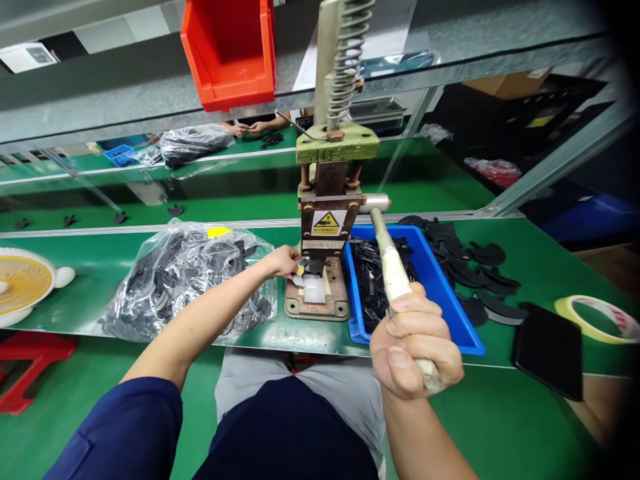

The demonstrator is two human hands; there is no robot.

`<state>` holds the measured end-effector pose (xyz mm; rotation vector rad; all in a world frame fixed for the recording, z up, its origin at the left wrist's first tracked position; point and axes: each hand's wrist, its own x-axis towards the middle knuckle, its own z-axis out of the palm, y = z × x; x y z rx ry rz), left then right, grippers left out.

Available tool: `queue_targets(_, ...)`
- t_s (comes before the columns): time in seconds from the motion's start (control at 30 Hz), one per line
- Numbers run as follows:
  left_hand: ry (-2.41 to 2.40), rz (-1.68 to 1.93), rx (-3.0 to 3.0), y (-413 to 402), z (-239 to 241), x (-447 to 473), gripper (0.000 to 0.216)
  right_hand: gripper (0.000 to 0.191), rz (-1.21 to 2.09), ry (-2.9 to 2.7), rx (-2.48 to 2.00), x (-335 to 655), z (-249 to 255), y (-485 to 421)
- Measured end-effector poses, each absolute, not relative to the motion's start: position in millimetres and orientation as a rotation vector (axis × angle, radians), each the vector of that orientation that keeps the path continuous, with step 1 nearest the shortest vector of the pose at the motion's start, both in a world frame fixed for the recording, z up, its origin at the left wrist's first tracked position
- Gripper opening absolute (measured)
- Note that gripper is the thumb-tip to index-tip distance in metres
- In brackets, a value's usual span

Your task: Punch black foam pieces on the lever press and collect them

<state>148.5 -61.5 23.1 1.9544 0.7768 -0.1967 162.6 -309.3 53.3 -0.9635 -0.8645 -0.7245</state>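
Observation:
A hand press with a tall spring and a yellow warning label stands in front of me. My right hand is wrapped round its lever handle, which is covered in pale tape and slants down toward me. My left hand is at the left side of the press head, fingers pinched together beside the die. A small dark piece shows at the fingertips, too small to make out. Below the head, a whitish block sits on the rusty press base.
Left of the press lies a clear plastic bag of dark curved pieces. A blue tray holds black parts at the right, with loose black curved pieces, a black tablet-like slab and a tape roll beyond. A red bin hangs above.

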Motion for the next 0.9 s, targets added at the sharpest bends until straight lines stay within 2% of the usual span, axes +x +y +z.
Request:
queue_targets(0.2,0.771,-0.180,1.769,-56.8,23.0,145.3,0.022,0.026,-0.738,-0.797,-0.941,159.4,55.3,-304.3)
queue_targets(0.47,0.764,-0.147,1.635,-56.7,11.7,135.7,0.025,0.018,-0.754,-0.860,-1.028,160.4,57.8,-310.2)
queue_targets(0.67,0.906,-0.001,2.070,-16.7,19.1,111.3,0.007,0.018,-0.747,-0.850,-0.974,160.2,59.9,-308.1)
queue_targets(0.8,0.912,-0.019,2.412,17.9,26.5,73.8,0.023,0.025,-0.783,-0.845,-0.907,161.8,59.5,-303.2)
queue_targets(0.9,0.775,-0.239,2.634,23.7,26.5,49.8,0.029,0.029,-0.798,-0.817,-0.897,162.9,59.0,-300.6)
